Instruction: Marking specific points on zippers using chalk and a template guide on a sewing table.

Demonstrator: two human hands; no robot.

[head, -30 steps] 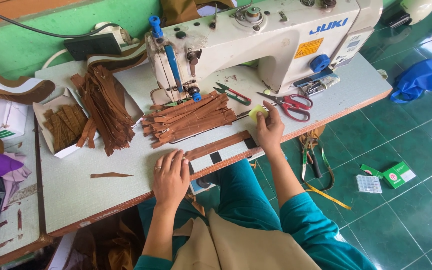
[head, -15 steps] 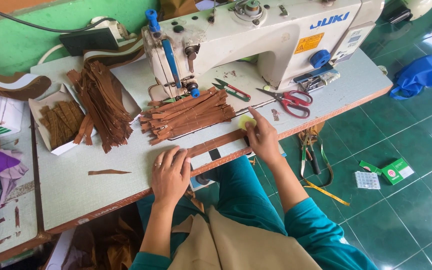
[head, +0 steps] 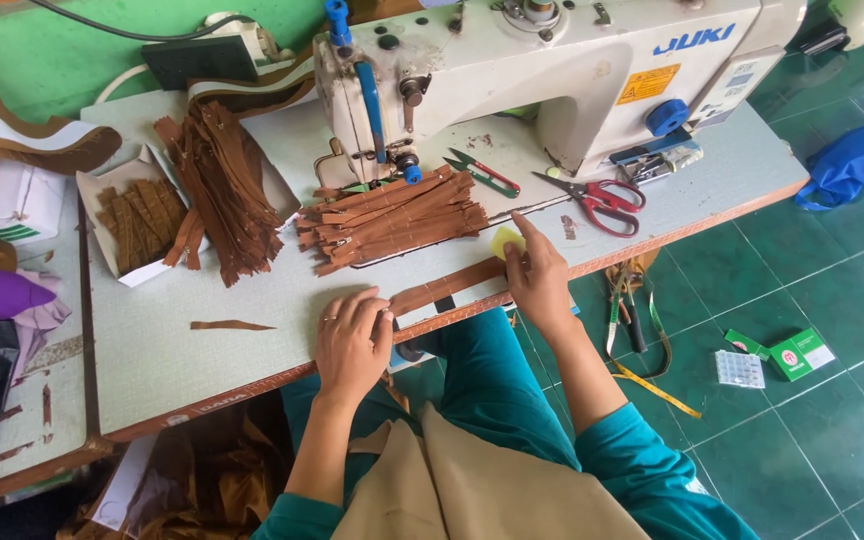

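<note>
My left hand (head: 352,340) lies flat near the table's front edge, its fingers pressing the left end of a long brown strip (head: 442,286). At the strip's right end my right hand (head: 535,275) pinches a small yellow piece (head: 505,241). Just behind the strip sits a pile of brown strips (head: 392,215), under the needle of the white sewing machine (head: 552,70). A second, larger heap of brown strips (head: 217,190) rests at the left.
Red-handled scissors (head: 602,200) and small snips (head: 482,172) lie beside the machine. A cardboard tray of brown pieces (head: 132,215) sits at the far left, one loose strip (head: 232,325) near the front. A blue bag (head: 852,165) and small boxes (head: 792,352) are on the green floor.
My right hand has drawn back from beside the scissors toward the front edge, onto the long strip's right end. My left hand stays flat on the table.
</note>
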